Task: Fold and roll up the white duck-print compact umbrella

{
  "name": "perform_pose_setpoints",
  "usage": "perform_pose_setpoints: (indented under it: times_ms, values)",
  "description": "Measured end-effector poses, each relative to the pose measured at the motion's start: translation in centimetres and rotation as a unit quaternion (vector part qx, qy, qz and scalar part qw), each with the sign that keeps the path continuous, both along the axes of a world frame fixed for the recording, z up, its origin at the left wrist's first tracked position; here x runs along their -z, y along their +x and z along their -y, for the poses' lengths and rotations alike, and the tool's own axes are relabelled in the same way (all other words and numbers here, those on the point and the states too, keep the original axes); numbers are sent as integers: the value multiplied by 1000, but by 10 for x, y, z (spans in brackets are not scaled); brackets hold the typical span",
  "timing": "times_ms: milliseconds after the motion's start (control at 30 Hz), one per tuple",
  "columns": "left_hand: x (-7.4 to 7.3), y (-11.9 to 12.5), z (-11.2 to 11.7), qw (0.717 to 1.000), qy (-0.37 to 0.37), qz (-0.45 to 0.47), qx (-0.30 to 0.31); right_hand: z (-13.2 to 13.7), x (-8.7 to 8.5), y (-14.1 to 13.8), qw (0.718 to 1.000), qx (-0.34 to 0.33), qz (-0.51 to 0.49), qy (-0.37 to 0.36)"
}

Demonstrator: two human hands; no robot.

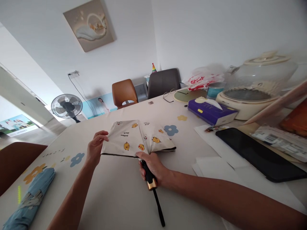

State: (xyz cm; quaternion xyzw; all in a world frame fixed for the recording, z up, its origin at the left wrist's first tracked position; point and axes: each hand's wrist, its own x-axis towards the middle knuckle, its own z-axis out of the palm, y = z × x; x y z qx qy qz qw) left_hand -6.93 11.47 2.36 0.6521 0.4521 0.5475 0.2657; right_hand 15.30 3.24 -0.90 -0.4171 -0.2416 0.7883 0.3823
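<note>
A folding umbrella [124,137] with white cloth, yellow duck prints and a dark edge is held above the table in front of me. My right hand [153,167] is wrapped round its black handle [149,175], just below the cloth; the handle has a gold band, and a black wrist strap [159,207] hangs from its end. At the left edge of the cloth, my left hand [97,145] pinches a fold between thumb and fingers. The cloth panels are loose and spread to both sides of the handle.
A folded blue umbrella [35,198] lies at the left on the table [112,198]. To the right are a black phone [259,153], papers [216,169], a purple tissue box [211,111], a glass-lidded pot [249,102] and eyeglasses [169,94]. Chairs [124,92] stand behind.
</note>
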Motion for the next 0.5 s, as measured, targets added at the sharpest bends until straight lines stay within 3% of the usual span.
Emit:
perform_pose_setpoints:
  times_ms: [100,267,367,500]
  values:
    - [3,-5,-3,998,-48,-45,14,-1,-1,1,998,26,52,30]
    - [19,-7,-9,965,-234,-103,54,-5,-3,2,997,30,66,22]
    - [23,-6,-9,961,-266,-57,37,-6,-5,3,998,29,55,4]
    - [21,4,-16,950,-298,90,-18,-7,-8,3,998,28,64,-7]
